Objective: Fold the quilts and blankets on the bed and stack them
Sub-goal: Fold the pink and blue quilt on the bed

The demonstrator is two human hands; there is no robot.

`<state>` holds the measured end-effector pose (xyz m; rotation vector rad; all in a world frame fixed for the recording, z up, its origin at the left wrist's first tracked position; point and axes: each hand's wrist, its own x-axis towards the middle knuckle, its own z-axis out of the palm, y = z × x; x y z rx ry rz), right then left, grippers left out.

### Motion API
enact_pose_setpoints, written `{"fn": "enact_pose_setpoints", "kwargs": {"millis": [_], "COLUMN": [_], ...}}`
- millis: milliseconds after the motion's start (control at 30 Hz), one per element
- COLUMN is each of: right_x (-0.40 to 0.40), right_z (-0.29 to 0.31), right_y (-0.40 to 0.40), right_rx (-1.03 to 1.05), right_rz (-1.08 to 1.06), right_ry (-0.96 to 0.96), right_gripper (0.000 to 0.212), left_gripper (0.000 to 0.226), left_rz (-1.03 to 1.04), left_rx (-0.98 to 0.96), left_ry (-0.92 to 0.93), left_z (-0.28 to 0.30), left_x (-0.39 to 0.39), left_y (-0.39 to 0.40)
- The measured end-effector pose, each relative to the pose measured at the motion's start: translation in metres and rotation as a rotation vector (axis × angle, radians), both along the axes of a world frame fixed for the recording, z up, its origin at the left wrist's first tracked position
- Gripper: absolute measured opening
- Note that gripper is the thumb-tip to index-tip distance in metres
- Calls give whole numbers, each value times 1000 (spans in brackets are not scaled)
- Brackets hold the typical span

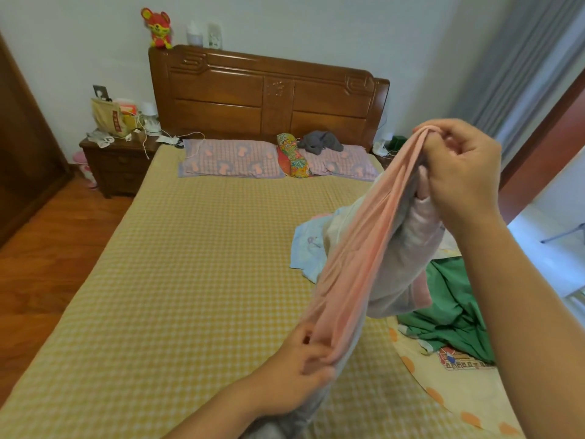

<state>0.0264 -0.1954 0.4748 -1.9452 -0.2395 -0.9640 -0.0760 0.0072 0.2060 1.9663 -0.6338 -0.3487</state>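
Note:
A pink and pale grey blanket (364, 258) hangs stretched between my two hands above the right side of the bed (190, 280). My right hand (462, 172) is raised and grips the bunched upper edge of the blanket. Lower down, my left hand (300, 372) pinches the same pink edge near the bed's foot. Under the blanket lie a crumpled green quilt (449, 312), a light blue blanket (307, 248) and a cream quilt with orange dots (459, 394).
The bed has a yellow checked sheet and two pink checked pillows (231, 163) at the wooden headboard (269, 93). A floral cushion (292, 156) and grey cloth (321, 142) lie between them. A cluttered nightstand (120, 163) stands left; curtains (522, 74) hang right.

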Motion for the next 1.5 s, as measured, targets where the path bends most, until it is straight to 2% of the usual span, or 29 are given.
{"fn": "enact_pose_setpoints", "kwargs": {"millis": [33,100,167,200,233,333,367,400,467,533,600,700,767,867,933,1000,1100,1200,1300,1400,1500], "right_x": [1,3,2,1,-1,-8,-11,-14,-21,-26,-29,-33,-35,-36,-36,-32,-16,4,20,36,52], "right_z": [3,7,6,5,3,-3,-5,-6,-6,-6,-6,-4,-2,2,4,4,7,12,15,20,26], "right_y": [1,1,0,-1,-3,-7,-7,-7,-4,-1,1,4,5,2,0,-3,-10,-19,-16,-7,-14], "right_rx": [25,22,-17,-35,-55,-133,-165,-194,-249,-288,-290,-281,-301,-319,-333,-362,-320,-270,-224,-210,-181], "right_rz": [8,56,98,99,93,124,159,199,281,338,385,448,448,412,362,242,-26,-191,-214,-251,-335], "right_ry": [-9,26,71,86,105,193,223,252,285,291,317,350,342,319,303,246,119,86,35,-9,-6], "right_gripper": [19,19,21,23,25,28,29,29,25,19,16,15,15,15,16,18,19,24,27,28,30], "left_gripper": [10,16,10,14,21,33,30,26,24,31,25,9,15,41,48,49,35,32,34,36,39], "left_rz": [-65,-109,-92,-50,14,98,61,36,52,78,60,12,-13,-8,-12,-55,-112,-167,-171,59,521], "left_rx": [8,27,71,125,226,739,737,599,136,-209,-352,-455,-472,-443,-413,-336,-201,-112,7,-50,-37], "left_ry": [23,15,29,28,42,99,80,67,101,102,45,21,-45,-133,-87,-24,20,129,19,-250,-497], "left_z": [4,12,13,14,15,24,29,35,60,87,109,128,136,137,134,128,113,102,97,96,92], "left_x": [-4,-8,-1,4,10,25,30,33,32,29,27,26,27,27,28,28,25,20,15,3,12], "left_y": [-2,-6,0,7,17,44,48,48,37,23,10,1,0,6,16,25,45,66,71,62,72]}}
